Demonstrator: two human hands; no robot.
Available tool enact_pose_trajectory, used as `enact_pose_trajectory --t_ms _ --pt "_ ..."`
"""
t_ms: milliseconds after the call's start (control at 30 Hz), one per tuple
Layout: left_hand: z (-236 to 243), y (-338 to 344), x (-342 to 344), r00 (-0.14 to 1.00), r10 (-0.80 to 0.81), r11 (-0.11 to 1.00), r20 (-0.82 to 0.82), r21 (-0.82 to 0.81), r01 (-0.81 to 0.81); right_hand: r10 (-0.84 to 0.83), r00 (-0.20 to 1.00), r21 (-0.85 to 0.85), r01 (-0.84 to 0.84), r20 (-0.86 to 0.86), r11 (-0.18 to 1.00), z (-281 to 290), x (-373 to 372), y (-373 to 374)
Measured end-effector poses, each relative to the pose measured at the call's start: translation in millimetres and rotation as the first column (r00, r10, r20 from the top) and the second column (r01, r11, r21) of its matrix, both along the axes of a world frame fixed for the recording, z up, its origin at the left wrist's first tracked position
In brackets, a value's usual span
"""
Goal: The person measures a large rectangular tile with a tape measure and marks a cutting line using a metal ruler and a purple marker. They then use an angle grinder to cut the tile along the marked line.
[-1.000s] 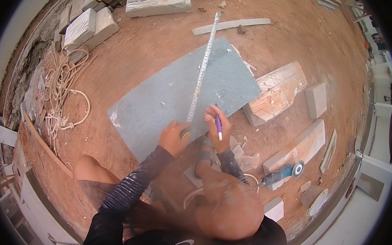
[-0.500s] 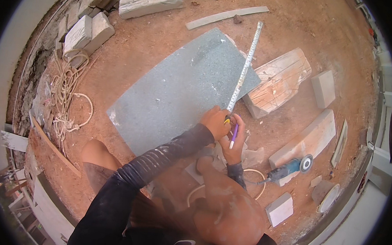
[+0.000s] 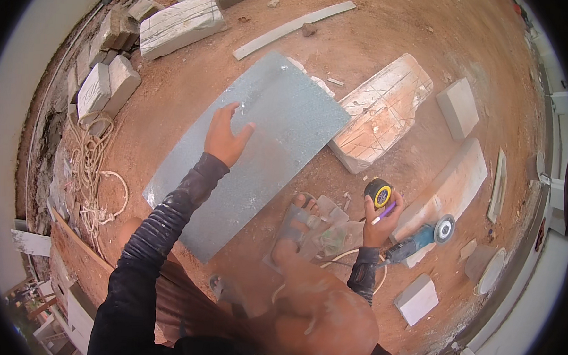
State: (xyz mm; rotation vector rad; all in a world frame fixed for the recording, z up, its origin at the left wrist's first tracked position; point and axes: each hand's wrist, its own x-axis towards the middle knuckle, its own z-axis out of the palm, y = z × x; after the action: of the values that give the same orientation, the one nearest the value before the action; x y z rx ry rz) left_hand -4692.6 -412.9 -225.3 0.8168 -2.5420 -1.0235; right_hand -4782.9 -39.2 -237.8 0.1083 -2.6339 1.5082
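A large grey-blue stone slab point(image 3: 274, 125) lies in front of me, dusty with white specks. Over its left part my left hand point(image 3: 227, 136) is spread, thumb and fingers apart, holding nothing; whether it touches the surface I cannot tell. On the right, off the slab's edge, my right hand point(image 3: 382, 221) grips a black and yellow tape measure point(image 3: 379, 193) together with a purple marker pen point(image 3: 385, 213) with a white end. No blade shows out of the tape measure. Below that hand is my sandalled foot point(image 3: 298, 220).
An angle grinder point(image 3: 425, 239) with its cord rests right of my right hand, against a long pale stone block point(image 3: 447, 186). A scored block point(image 3: 384, 112) lies beside the slab's right corner. Coiled rope point(image 3: 95, 167) and stacked blocks point(image 3: 106, 84) lie left; a bucket point(image 3: 488, 268) stands far right.
The extended tape blade has gone back into its case. My left hand has let go of the tape measure and moved left over the slab; my right hand has moved right, holding tape measure and pen.
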Motion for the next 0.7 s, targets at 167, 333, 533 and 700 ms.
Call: enact_pose_trajectory --t_ms 167,333,533,700 --pt "-58.9 -141.1 -90.3 0.964 0.018 0.981 0.264 -0.192 0.035 0.101 0.992 0.065 -0.097 -0.071 0.993 -31.6 -64.8 -17.2" --pt "-111.7 -213.7 -157.9 0.815 0.05 0.975 0.577 -0.206 0.086 0.227 0.951 0.293 -0.16 -0.209 0.943 -40.0 -118.1 -52.7" --pt "-172.2 -251.0 -190.1 0.803 0.045 0.935 0.595 -0.307 0.175 0.237 0.934 0.088 -0.221 -0.268 0.971 -58.3 -160.7 -104.5" --pt "-192.4 -198.6 -231.4 0.796 0.081 0.93 0.6 -0.333 0.157 0.212 0.881 0.269 -0.101 -0.424 0.958 -82.3 -169.1 -101.5"
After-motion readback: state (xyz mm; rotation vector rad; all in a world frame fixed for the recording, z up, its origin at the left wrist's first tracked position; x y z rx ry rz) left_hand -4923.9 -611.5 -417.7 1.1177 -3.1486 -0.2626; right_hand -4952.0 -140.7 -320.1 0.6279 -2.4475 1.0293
